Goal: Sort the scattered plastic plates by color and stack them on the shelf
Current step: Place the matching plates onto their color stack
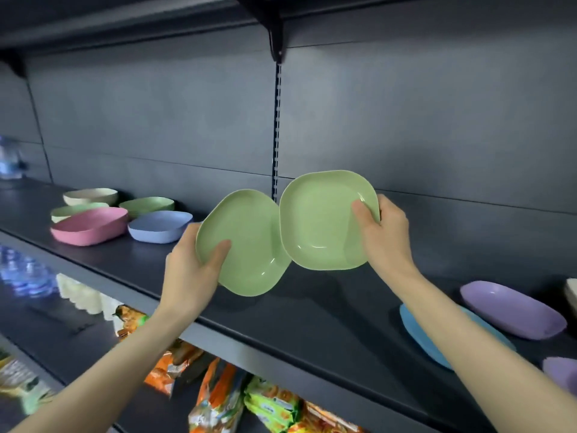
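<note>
Both hands grip green plates: left hand (190,270) one (246,245), right hand (385,232) another (324,220). Tilted over the shelf (312,310), rims touching, they're matched for stacking.

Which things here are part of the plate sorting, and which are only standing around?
Job: two green plates in left hand and right hand; pink plate; purple plate; shelf.
Not: snack packets; water bottles.
</note>
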{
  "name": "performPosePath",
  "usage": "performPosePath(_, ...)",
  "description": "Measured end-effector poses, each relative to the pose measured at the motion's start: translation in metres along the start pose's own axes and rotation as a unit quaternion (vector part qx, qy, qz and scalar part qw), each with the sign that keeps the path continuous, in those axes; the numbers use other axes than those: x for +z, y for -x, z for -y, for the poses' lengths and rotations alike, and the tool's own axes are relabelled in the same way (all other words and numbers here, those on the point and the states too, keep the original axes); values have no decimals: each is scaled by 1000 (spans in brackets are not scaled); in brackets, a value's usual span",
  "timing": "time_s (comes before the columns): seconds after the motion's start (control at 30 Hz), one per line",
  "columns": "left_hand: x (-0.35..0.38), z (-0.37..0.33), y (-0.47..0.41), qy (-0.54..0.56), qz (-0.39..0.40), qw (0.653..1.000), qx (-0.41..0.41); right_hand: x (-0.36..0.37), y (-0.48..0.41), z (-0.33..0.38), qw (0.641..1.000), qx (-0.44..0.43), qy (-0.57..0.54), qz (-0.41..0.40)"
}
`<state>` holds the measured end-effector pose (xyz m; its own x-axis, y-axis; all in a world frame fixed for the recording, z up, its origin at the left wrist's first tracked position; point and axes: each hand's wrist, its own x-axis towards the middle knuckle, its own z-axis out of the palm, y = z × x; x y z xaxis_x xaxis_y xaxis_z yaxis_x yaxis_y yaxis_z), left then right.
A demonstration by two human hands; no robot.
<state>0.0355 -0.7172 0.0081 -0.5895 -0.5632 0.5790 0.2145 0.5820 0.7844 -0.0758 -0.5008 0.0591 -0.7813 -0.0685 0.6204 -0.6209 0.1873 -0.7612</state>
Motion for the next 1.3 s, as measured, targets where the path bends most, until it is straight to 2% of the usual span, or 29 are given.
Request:
performPosePath(0.37, -87, 87, -109, -41, -58, 997, 21, 177, -60, 4, 999, -13, -26, 45)
performPosePath(0.63, -175, 171, -179, -46, -93, 995, 8, 319, -65, 26, 995, -33, -32, 84)
performPosePath(0.87, -244, 239, -245, -30, -51, 998, 24, 420, -58, 47, 999, -23, -13, 21)
performPosePath(0.93, -250, 249, -260, -27, -53, 998, 13, 428, -56, 49, 1000, -20, -11, 10)
performPosePath(1.0, -269, 272, -293, -8, -24, 1000, 10, 461, -59, 55, 999, -8, 3, -33)
performPosePath(1.3, -263, 311, -385, 40, -2, 998, 46, 504, -91, 59, 993, 1, 54, -105)
